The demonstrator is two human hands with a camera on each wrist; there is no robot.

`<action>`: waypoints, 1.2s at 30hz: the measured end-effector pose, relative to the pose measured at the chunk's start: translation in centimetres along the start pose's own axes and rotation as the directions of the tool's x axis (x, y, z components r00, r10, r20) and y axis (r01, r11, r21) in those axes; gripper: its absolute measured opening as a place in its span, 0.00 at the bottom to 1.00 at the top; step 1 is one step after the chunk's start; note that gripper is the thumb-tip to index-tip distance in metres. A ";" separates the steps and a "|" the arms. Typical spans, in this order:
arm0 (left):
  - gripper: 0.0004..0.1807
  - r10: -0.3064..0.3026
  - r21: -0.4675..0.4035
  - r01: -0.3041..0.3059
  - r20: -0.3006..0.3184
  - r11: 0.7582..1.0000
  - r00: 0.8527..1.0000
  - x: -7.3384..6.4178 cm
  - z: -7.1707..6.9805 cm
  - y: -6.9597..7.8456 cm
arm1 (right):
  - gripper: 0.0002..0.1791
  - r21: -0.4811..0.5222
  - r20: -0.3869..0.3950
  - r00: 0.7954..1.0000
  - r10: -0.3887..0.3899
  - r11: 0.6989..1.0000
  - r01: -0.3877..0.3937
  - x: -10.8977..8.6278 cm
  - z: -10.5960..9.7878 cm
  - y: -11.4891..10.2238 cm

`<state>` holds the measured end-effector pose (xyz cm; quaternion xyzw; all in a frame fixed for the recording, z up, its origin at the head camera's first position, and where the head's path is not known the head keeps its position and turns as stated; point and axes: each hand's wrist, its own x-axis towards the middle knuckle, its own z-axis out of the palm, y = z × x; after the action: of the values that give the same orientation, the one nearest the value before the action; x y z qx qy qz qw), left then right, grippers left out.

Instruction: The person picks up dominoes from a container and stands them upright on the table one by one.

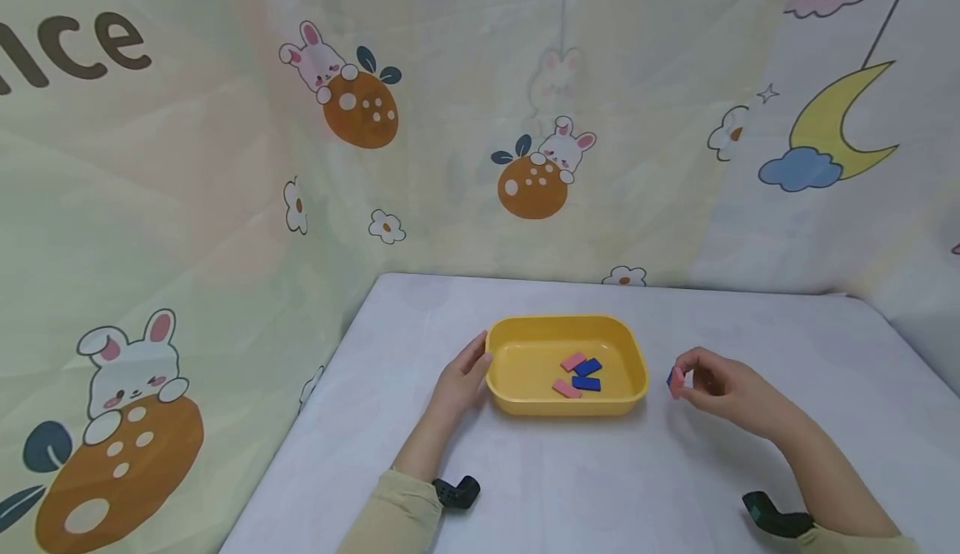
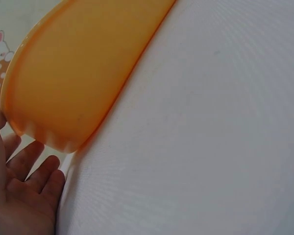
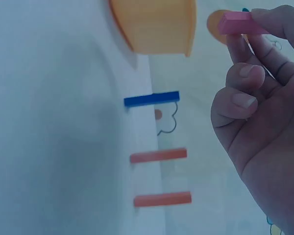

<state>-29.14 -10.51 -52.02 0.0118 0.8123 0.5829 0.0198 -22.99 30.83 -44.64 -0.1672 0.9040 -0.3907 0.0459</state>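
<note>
A yellow tray [image 1: 517,408] sits on the table with two pink domino blocks [image 1: 573,361] and two blue domino blocks [image 1: 586,383] lying in it. My left hand [image 1: 461,375] touches the tray's left end, its fingers loosely bent along the outside wall [image 2: 49,132]. Right of the tray, my right hand [image 1: 731,391] pinches a pink domino block [image 3: 237,23] between thumb and fingers, above the table. Beyond that hand, a blue domino block [image 3: 152,98] and two pink ones [image 3: 159,155] stand upright in a spaced row. In the head view the right hand mostly hides this row.
A white cloth covers the table [image 1: 585,487]. A printed curtain [image 1: 450,162] with rabbits and flowers hangs behind it and along the left side. Dark wrist devices [image 1: 457,493] sit at both sleeves.
</note>
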 end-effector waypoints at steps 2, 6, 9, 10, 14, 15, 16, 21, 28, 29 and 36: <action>0.26 -0.001 -0.004 0.001 0.001 1.000 1.000 0.0 0.0 0.0 | 0.12 -0.022 -0.005 1.000 0.015 1.000 -0.015 -0.4 0.1 0.5; 0.26 -0.007 -0.011 0.007 0.000 1.000 1.000 0.0 0.0 0.1 | 0.13 -0.046 0.007 1.000 0.031 0.998 -0.030 -0.9 0.2 1.1; 0.26 -0.010 -0.010 0.010 0.000 1.000 1.000 -0.1 0.1 0.1 | 0.13 -0.055 0.024 0.999 0.048 0.997 -0.047 -1.1 0.3 1.7; 0.26 -0.009 -0.008 0.009 0.000 1.000 1.000 -0.1 0.1 0.1 | 0.13 -0.064 0.026 0.998 0.055 0.997 -0.053 -1.2 0.3 1.9; 0.26 -0.011 -0.010 0.011 0.005 1.000 1.000 -0.1 0.2 0.3 | 0.12 -0.104 0.019 0.998 0.066 0.993 -0.063 -1.5 0.4 2.7; 0.26 -0.012 -0.011 0.012 0.007 1.000 1.000 -0.1 0.2 0.3 | 0.12 -0.115 0.017 0.998 0.068 0.991 -0.066 -1.6 0.4 2.8; 0.26 -0.012 -0.011 0.012 0.008 1.000 1.000 -0.1 0.2 0.3 | 0.12 -0.121 0.015 0.997 0.078 0.990 -0.076 -1.6 0.5 3.0; 0.26 -0.019 -0.011 0.019 0.004 1.000 1.000 -0.1 0.1 0.3 | 0.13 -0.132 0.052 0.993 0.103 0.987 -0.095 -1.7 0.8 3.6; 0.27 -0.009 0.001 0.009 0.005 1.000 1.000 -0.4 -0.1 0.5 | 0.14 -0.120 0.067 0.993 0.102 0.988 -0.094 -1.8 1.2 4.0; 0.27 -0.007 -0.001 0.007 0.005 1.000 1.000 -0.4 -0.1 0.5 | 0.14 -0.120 0.072 0.992 0.105 0.988 -0.096 -1.8 1.3 4.0; 0.27 -0.005 -0.014 0.005 0.008 1.000 1.000 -0.4 -0.1 0.4 | 0.16 -0.123 0.103 0.987 0.126 0.986 -0.114 -1.9 1.4 4.2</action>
<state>-28.78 -10.48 -51.58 0.0120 0.8080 0.5886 0.0246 -22.06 33.17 -48.77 -0.1361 0.9299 -0.3238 0.1094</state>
